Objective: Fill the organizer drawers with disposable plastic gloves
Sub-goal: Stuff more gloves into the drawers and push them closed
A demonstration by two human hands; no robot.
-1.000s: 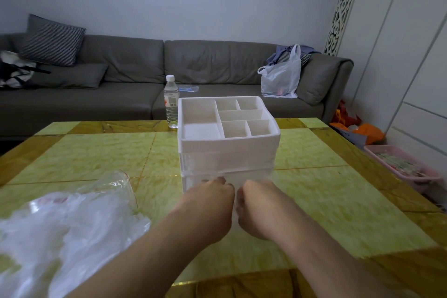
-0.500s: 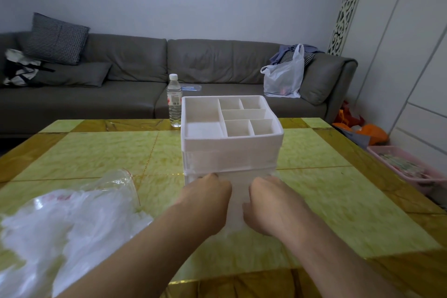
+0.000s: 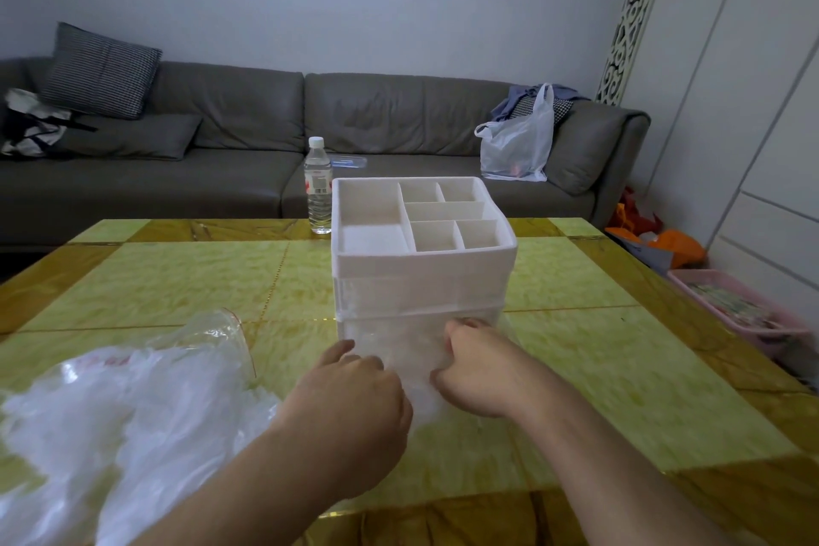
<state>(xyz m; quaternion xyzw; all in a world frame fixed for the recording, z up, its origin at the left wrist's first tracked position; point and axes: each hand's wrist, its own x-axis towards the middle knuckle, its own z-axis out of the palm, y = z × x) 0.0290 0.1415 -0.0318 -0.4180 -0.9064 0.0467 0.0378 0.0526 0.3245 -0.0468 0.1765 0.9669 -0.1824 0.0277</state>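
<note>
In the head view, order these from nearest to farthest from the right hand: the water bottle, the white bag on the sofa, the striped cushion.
From the right hand:
1. Water bottle, on the table's far edge, just left of the organizer.
2. White bag, on the sofa, to the right.
3. Striped cushion, at the sofa's far left end.

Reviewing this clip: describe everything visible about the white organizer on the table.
The white organizer stands upright near the middle of the yellow-tiled table. It looks like matte plastic. Its open top is split into seven empty compartments: two larger on the left, five smaller on the right. Below sit translucent drawer fronts, the lower one showing filmy plastic. The left hand and right hand are at that lower drawer front; their fingers are hidden. A water bottle stands behind it, apart.
</note>
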